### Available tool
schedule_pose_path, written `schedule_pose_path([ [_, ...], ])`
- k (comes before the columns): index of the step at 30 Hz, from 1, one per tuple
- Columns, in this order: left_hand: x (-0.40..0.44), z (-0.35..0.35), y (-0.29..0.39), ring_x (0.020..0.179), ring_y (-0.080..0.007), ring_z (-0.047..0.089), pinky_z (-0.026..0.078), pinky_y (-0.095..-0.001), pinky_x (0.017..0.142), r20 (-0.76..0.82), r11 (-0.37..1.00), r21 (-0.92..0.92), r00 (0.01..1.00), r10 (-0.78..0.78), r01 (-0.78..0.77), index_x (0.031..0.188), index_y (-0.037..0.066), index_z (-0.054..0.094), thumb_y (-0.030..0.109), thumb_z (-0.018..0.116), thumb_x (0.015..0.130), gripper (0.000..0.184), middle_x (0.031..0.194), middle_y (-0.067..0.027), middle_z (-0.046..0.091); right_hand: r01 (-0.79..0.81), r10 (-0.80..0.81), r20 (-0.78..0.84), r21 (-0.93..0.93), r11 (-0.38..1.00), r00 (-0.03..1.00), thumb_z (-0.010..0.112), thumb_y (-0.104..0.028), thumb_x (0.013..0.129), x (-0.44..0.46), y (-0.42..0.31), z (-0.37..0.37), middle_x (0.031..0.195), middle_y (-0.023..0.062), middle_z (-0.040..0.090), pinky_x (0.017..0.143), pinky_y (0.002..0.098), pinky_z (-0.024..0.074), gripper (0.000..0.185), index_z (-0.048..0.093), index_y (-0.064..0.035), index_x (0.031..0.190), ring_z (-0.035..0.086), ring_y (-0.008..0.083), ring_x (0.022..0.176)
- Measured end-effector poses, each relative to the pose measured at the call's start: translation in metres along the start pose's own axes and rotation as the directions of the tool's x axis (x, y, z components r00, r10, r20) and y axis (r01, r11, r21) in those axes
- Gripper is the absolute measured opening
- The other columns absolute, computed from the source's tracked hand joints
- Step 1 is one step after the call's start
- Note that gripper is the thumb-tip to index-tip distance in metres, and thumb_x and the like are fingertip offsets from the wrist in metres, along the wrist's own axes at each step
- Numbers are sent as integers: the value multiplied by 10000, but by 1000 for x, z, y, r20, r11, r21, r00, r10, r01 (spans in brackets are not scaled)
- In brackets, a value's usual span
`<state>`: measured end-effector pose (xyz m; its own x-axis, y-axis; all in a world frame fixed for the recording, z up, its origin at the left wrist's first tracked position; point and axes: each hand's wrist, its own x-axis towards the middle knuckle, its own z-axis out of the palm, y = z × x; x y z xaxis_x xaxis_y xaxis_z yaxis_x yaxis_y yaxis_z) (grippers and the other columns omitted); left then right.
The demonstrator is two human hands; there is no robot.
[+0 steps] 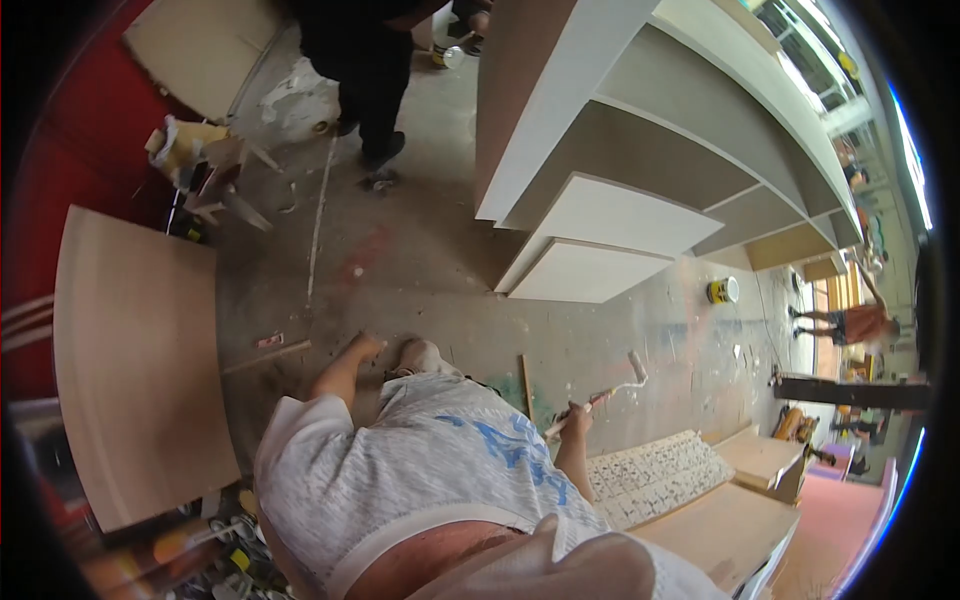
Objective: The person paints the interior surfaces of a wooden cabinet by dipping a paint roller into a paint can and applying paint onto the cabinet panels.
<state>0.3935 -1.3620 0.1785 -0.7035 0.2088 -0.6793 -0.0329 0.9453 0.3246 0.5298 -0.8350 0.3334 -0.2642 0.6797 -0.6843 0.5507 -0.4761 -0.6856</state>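
Note:
My right hand (577,417) is wrapped round the handle of a paint roller (637,367), held out to my right. Its pale roller head points away from me, on a bent wire frame. My left hand (371,347) hangs low in front of me with nothing in it, its fingers slightly apart. Ahead stands a large grey-and-white cabinet (640,150) with open compartments. Two white boards (600,270) lean against its lower part.
A paint bucket (722,290) stands right of the boards. A person in dark clothes (375,80) stands at the top, near a can (448,57). A curved brown panel (145,370) is at left. Boards (720,520) lie at lower right. A person in orange (865,325) is farther off.

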Motion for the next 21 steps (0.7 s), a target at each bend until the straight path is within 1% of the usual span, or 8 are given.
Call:
schedule_pose_path([
  [2, -13, -27, 3, 686, -255, 638, 507, -357, 608, -107, 964, 214, 976, 187, -161, 928, 38, 641, 316, 570, 786, 320, 850, -151, 651, 12, -12, -10, 72, 997, 1000, 596, -80, 729, -19, -12, 34, 554, 51, 443, 392, 323, 395, 134, 474, -33, 762, 463, 187, 432],
  [4, -28, -56, 16, 687, -266, 636, 503, -371, 591, 223, 978, -154, 969, -104, 141, 921, 57, 647, 307, 538, 783, 306, 839, -154, 647, 59, -60, 11, 92, 994, 998, 589, -87, 743, -18, -9, 52, 517, 24, 406, 368, 305, 376, 158, 444, -64, 683, 433, 171, 401],
  [5, -15, -56, 0, 687, -266, 636, 503, -371, 591, 244, 984, -117, 964, -101, 133, 921, 57, 647, 307, 538, 783, 306, 839, -154, 647, 53, -53, 7, 65, 997, 999, 583, -76, 745, -18, -6, 58, 514, 21, 405, 367, 301, 374, 165, 434, -69, 674, 431, 169, 400],
  [7, 37, -41, -33, 744, -273, 631, 493, -397, 637, 251, 823, 222, 846, 470, -523, 906, 66, 652, 334, 531, 775, 322, 822, -149, 644, 25, -23, -28, 66, 998, 999, 582, -70, 744, -38, -13, 76, 512, 21, 403, 366, 299, 371, 169, 431, -71, 669, 433, 169, 399],
  [8, 43, -51, -37, 744, -273, 631, 493, -397, 637, 256, 820, 226, 844, 471, -526, 906, 66, 652, 334, 531, 775, 322, 822, -149, 644, 21, -19, -39, 42, 999, 999, 581, -64, 743, -40, -16, 81, 510, 20, 402, 364, 297, 369, 172, 428, -72, 665, 434, 169, 399],
  [11, 60, -86, -24, 813, -285, 620, 480, -401, 714, 164, 938, -88, 923, 347, -337, 916, 64, 651, 361, 534, 777, 349, 857, -142, 644, 97, -98, -86, -14, 995, 991, 592, -58, 738, -50, -2, 91, 523, 38, 429, 368, 313, 390, 130, 468, -45, 698, 455, 169, 401],
  [13, 50, -132, -3, 880, -293, 605, 461, -385, 780, 113, 993, -117, 993, 36, -22, 949, 42, 644, 356, 560, 774, 369, 944, -153, 633, 187, -189, -93, -28, 982, 978, 599, -53, 734, -44, -2, 107, 540, 53, 451, 368, 316, 400, 113, 491, -20, 733, 465, 171, 401],
  [21, 70, -189, -5, 980, -318, 566, 434, -379, 855, -30, 969, -245, 999, -13, 5, 1000, 13, 625, 312, 583, 775, 376, 1053, -162, 602, 209, -212, -98, -44, 977, 972, 616, -106, 704, -77, -1, 140, 587, 62, 487, 443, 318, 421, 170, 497, 12, 732, 505, 184, 465],
])
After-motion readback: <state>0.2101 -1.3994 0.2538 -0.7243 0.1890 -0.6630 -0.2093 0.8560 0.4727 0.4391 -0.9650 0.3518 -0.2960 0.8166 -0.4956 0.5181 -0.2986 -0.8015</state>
